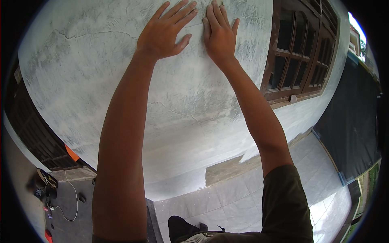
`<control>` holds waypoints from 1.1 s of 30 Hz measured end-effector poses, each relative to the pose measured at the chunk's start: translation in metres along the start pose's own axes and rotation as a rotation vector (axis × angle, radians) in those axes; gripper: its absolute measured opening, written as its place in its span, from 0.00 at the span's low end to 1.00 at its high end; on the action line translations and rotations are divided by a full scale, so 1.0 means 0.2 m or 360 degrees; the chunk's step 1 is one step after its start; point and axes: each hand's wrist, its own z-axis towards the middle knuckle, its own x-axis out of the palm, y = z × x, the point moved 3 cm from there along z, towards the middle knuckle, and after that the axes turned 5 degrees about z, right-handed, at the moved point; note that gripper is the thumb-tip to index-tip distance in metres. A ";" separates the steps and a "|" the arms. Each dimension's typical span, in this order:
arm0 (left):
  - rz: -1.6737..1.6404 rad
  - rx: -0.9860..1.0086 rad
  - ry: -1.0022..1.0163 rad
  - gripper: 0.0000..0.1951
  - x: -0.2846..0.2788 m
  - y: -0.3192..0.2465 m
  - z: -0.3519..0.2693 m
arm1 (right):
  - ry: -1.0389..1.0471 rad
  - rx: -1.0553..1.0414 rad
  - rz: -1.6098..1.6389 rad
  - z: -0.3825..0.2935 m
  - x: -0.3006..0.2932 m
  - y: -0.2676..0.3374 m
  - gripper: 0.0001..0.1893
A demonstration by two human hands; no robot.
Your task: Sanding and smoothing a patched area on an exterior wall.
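Observation:
Both arms reach up in front of me to a plastered wall [188,76] with grey and white patches and thin cracks. My left hand [164,33] lies palm towards the wall, fingers and thumb spread, holding nothing. Just to its right, my right hand [221,33] is flat against the same wall. Its middle fingers are close together and the little finger stands apart. A small pale edge shows at its fingertips, but whether something is under the palm cannot be told. Pale dust marks the fingertips of both hands.
A brown wooden window [294,57] is set in the wall at right, with a small pale lump [293,98] on its sill. Dark sheeting [349,121] hangs beyond. Below are grey floor tiles [212,202]; at lower left, a white cable [76,200] and footwear.

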 end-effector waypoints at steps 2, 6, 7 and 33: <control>-0.0003 -0.0019 0.0020 0.35 -0.01 0.00 0.01 | -0.0034 0.0030 0.0001 0.04 0.00 -0.01 0.21; 0.0051 0.0004 -0.0003 0.35 -0.04 0.04 -0.02 | 0.0261 0.0034 0.0154 -0.39 -0.01 0.27 0.21; 0.0051 0.0007 -0.0013 0.35 -0.03 0.03 -0.02 | 0.0256 0.0029 0.0146 -0.35 -0.01 0.22 0.21; 0.0247 -0.0018 -0.0149 0.32 0.11 0.00 -0.02 | -0.0148 -0.0009 -0.0042 0.06 0.01 -0.07 0.20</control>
